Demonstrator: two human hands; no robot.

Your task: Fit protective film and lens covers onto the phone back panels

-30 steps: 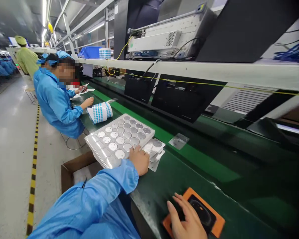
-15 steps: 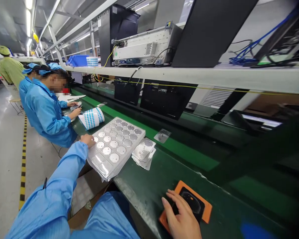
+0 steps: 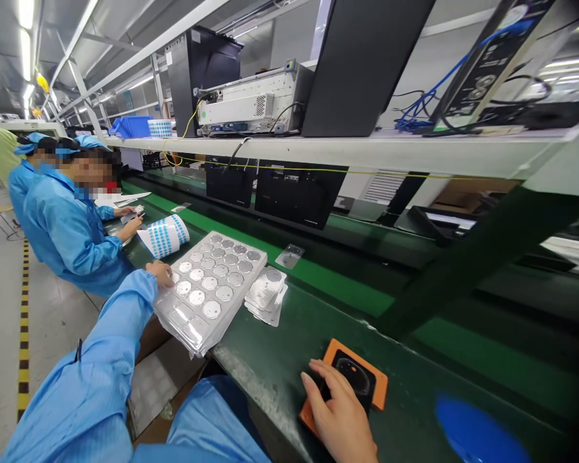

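At the near-left edge of a clear plastic tray (image 3: 183,314), my left hand (image 3: 161,274) has its fingers bent in against the outermost row of pockets. Whatever its fingertips pinch is too small to make out. The pockets hold round silvery discs (image 3: 211,310). My right hand (image 3: 340,411) rests with fingers stretched over a black block with a round recess (image 3: 354,373), which sits in an orange base (image 3: 380,386). Part of the block and base is hidden under that hand. A stack of thin clear plastic pieces (image 3: 265,292) lies right of the tray.
Another clear piece (image 3: 290,256) lies on the green belt (image 3: 335,289). Beyond the tray is a roll of white sheet with blue dots (image 3: 164,236). A co-worker in blue (image 3: 70,225) sits farther left. A shelf (image 3: 367,151) with equipment runs above the bench; a blue object (image 3: 477,431) appears lower right.
My view has swung slightly to the right, so the bench scene shifts left. Both hands keep nearly the same place against the tray and the orange base.
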